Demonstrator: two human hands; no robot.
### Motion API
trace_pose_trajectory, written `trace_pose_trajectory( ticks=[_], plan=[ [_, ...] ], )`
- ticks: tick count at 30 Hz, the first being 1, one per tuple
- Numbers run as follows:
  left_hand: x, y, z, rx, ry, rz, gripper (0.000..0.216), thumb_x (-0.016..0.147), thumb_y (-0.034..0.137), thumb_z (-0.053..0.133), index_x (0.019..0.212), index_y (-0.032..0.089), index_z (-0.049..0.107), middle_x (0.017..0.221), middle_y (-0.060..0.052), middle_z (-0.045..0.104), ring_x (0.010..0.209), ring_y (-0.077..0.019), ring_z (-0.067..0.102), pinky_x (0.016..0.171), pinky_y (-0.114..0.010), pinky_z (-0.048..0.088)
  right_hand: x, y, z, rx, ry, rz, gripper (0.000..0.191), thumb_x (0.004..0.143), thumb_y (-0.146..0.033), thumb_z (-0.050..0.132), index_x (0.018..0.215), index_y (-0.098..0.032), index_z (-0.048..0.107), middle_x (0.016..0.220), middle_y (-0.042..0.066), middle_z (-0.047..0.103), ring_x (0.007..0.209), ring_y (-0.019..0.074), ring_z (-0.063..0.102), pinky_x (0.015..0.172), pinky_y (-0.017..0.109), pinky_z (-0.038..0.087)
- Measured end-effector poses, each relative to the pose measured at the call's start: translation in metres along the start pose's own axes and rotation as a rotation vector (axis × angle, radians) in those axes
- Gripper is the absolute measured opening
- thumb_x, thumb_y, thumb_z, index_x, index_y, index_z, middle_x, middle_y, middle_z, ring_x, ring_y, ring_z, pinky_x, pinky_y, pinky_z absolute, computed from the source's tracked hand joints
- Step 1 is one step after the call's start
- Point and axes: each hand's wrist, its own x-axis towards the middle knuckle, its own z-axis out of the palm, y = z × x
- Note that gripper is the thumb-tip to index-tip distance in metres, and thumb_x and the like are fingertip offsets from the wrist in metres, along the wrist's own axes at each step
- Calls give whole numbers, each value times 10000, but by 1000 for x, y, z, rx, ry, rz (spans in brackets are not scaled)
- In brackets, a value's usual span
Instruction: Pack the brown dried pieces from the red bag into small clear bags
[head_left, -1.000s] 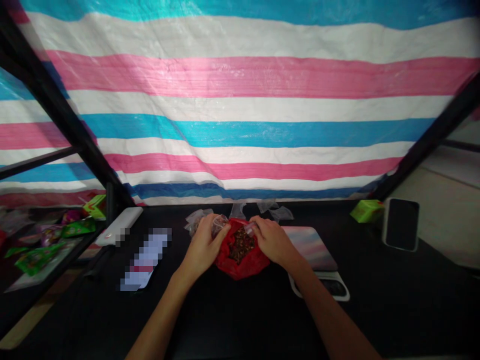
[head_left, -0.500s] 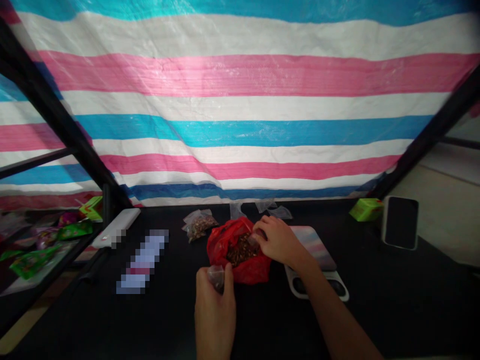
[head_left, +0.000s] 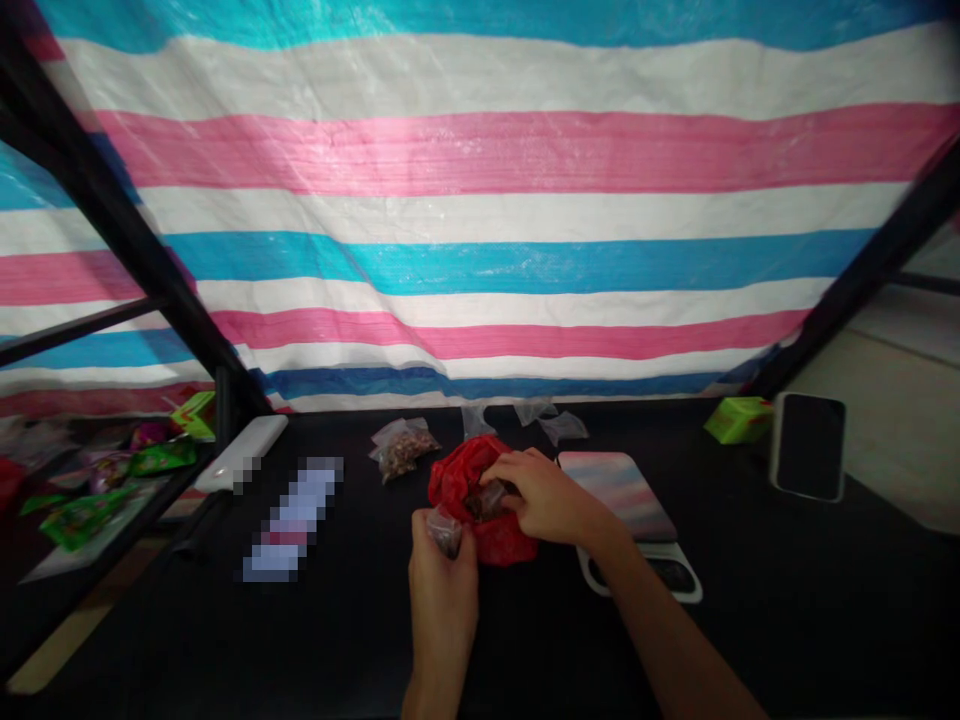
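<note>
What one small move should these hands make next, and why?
Probably lift the right hand toward the small, clear plastic bag in the left hand. The right hand appears to hold a clear plastic piece at the opening of the crumpled red plastic bag, among loose brown bits, with the small bag close beside.

The right hand (head_left: 551, 500) hides part of the red bag (head_left: 510, 548), its forearm (head_left: 660, 620) some of the scale (head_left: 619, 490), pixelation blurs the pale object (head_left: 292, 520), and the top edge crops the striped sheet (head_left: 480, 215).
</note>
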Motion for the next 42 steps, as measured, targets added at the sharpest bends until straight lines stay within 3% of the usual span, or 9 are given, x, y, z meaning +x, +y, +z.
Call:
trace_pose_trajectory(
  ticks=[7,15,20,28,32,35,37,42],
  plan=[
    [13,0,1,-178,-34,117,164,840,286,651,874,210,511,743,33,558,660,-137,554,634,-240,453,0,-2,0,-35,6,45,338,798,-62,648,1078,-241,712,1127,32,724,1082,216,632,934,347,359],
    [18,-1,-9,-311,-61,34,217,770,275,717,879,197,546,800,25,601,724,-145,576,702,-254,475,5,-12,8,3,1,52,308,791,-63,655,1043,-238,682,1070,13,742,1067,217,639,933,351,350],
    [21,-1,-10,-311,-144,71,208,780,282,731,854,188,560,789,23,601,727,-142,570,708,-250,461,9,-12,18,23,22,2,352,731,10,633,1004,-213,652,1039,28,719,1045,205,621,892,317,361],
    [30,6,-10,-348,-175,23,232,792,291,708,946,166,589,922,-24,638,866,-183,624,811,-298,490,9,-5,19,107,54,109,368,781,16,574,1058,-218,632,1064,22,718,1010,189,632,892,308,366],
    [31,8,-21,-226,-158,123,207,798,322,702,873,190,561,837,2,582,771,-163,583,737,-273,482,7,-4,19,93,32,32,507,722,44,582,1130,-246,663,1173,29,694,1122,206,598,954,329,367],
    [32,9,-35,1,-7,283,207,812,340,706,928,206,599,954,-39,580,885,-208,591,824,-326,498,8,-2,21,38,51,49,465,714,18,617,1086,-253,683,1142,24,699,1115,222,598,942,353,366],
    [34,11,-43,108,29,358,214,815,361,709,946,213,627,1019,-65,588,947,-236,593,875,-358,499,9,0,21,38,74,96,450,725,6,627,1092,-249,676,1105,21,714,1075,221,617,937,362,368],
    [44,16,-52,147,-323,297,298,808,348,710,1073,219,661,954,-45,658,881,-215,616,822,-319,500,11,-3,10,184,160,137,382,798,-35,608,1116,-240,659,1134,27,726,1048,216,637,963,361,404]
  ],
)
